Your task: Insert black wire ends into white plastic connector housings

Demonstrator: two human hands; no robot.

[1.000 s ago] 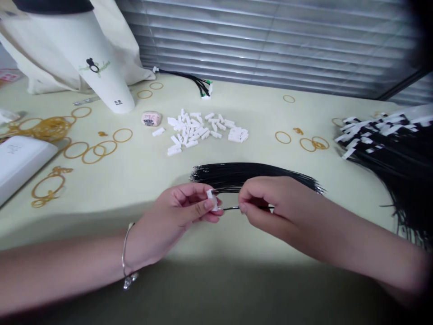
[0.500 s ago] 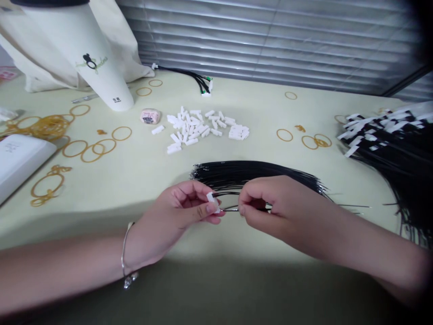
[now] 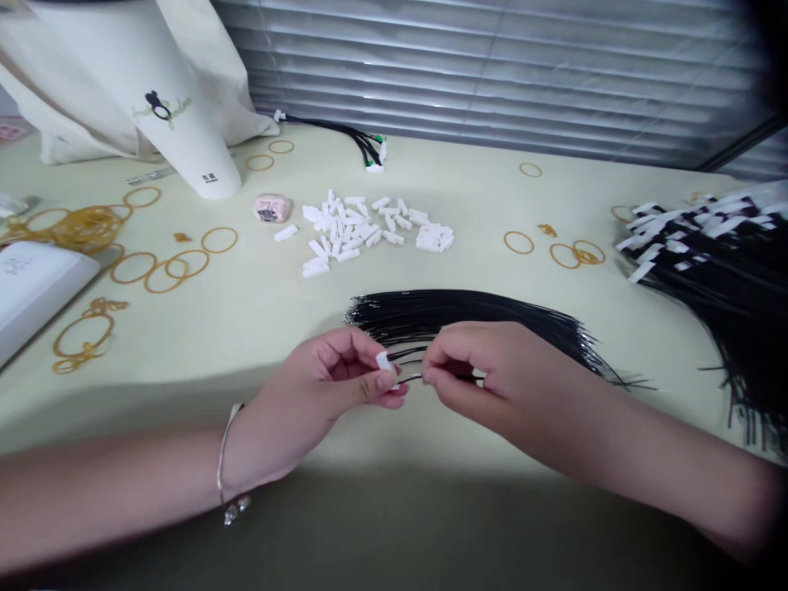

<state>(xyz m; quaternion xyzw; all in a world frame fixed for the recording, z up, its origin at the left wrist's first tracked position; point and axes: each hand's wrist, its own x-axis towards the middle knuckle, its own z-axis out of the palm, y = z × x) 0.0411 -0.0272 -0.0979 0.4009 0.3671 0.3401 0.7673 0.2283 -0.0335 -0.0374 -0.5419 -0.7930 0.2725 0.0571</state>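
Note:
Between the thumb and fingers of my left hand (image 3: pixel 336 373) is a white plastic connector housing (image 3: pixel 384 362). Thin black wires (image 3: pixel 407 353) run out of its right side toward my other hand. My right hand (image 3: pixel 477 365) is closed in a pinch on a black wire (image 3: pixel 411 378), close to the housing; its fingers cover part of the wire. Just behind both hands lies a bundle of black wires (image 3: pixel 455 308) with bare metal ends. Farther back is a loose pile of white connector housings (image 3: pixel 350 226).
Rubber bands (image 3: pixel 132 268) are scattered at left and right. A white tumbler (image 3: pixel 185 123) stands before a cloth bag (image 3: pixel 237 98). A white box-like object (image 3: pixel 43 287) lies at left. Finished-looking wires with white connectors (image 3: pixel 695 246) are heaped at right. Window blinds (image 3: pixel 468 74) close off the back.
My right hand has shifted slightly left, nearer the housing. My left hand keeps its hold on the housing almost in place.

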